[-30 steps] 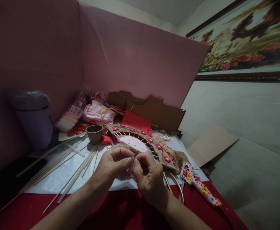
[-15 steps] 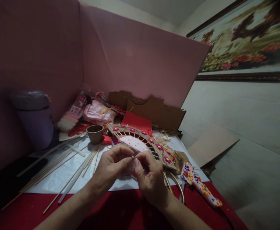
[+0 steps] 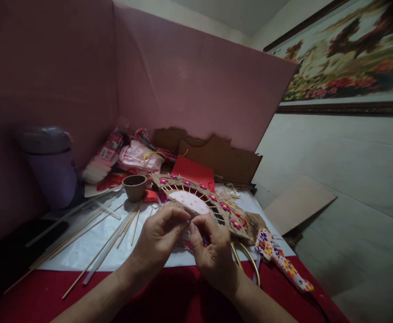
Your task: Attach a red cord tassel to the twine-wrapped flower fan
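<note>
Where the white sheet met the red cloth on the near part of the table, a fan-shaped arch of brown burlap lay flat. It was crossed by thin bamboo spokes, dotted along its band with pink flowers with yellow centres, and filled in its hollow by a pale pink half-disc speckled red. Its near rim lay just beyond the two hands. The left hand had thumb and forefinger pressed narrowly together, the other fingers curled loosely behind. The right hand met it tip to tip, likewise pinched shut. Whatever sat between the fingertips was too small to make out. A brown paper cup stood far left of the arch, loose bamboo sticks lay left of the hands, and a flower-printed strip lay to the right.
</note>
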Demonstrator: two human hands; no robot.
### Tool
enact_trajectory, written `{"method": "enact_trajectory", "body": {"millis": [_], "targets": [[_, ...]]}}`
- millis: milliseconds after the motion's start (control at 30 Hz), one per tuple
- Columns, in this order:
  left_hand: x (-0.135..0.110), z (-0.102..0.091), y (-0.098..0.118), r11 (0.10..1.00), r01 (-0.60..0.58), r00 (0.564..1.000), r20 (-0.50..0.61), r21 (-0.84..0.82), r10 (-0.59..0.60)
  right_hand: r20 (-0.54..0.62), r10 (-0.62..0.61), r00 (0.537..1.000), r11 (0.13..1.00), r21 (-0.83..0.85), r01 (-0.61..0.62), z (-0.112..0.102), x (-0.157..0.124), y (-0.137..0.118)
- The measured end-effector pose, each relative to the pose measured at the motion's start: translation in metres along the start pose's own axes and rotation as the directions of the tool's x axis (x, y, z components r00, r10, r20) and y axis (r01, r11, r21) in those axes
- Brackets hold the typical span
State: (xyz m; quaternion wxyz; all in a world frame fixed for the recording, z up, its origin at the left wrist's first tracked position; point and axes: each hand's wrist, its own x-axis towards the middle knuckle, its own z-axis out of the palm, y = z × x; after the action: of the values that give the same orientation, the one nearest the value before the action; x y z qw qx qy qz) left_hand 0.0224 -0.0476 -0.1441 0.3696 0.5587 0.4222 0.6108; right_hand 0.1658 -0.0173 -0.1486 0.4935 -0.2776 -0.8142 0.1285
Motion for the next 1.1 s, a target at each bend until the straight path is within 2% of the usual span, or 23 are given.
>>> {"method": "enact_trajectory", "body": {"millis": [200,400,667,900,1100], "targets": [[0.004,0.003,0.008,0.987,0.082,0.997,0.010,-0.141,-0.081,-0.002,0.021,1.000,1.000,0.023,-0.021,0.000,0.000,-0.001],[0.007,0.002,0.011,0.934,0.214,0.977,0.075,-0.286,-0.201,-0.001,0.013,1.000,0.998,0.058,-0.012,0.001,-0.002,0.001],[0.007,0.000,0.005,0.902,0.290,0.957,0.120,-0.319,-0.265,0.020,0.066,0.998,0.994,0.090,-0.067,0.002,-0.002,0.002],[0.009,0.000,0.001,0.896,0.274,0.962,0.118,-0.349,-0.248,0.012,0.054,0.998,0.996,0.077,-0.055,0.003,-0.001,0.001],[0.009,0.000,-0.002,0.876,0.306,0.952,0.145,-0.373,-0.270,0.027,0.055,0.998,0.993,0.103,-0.057,0.003,-0.001,0.001]]}}
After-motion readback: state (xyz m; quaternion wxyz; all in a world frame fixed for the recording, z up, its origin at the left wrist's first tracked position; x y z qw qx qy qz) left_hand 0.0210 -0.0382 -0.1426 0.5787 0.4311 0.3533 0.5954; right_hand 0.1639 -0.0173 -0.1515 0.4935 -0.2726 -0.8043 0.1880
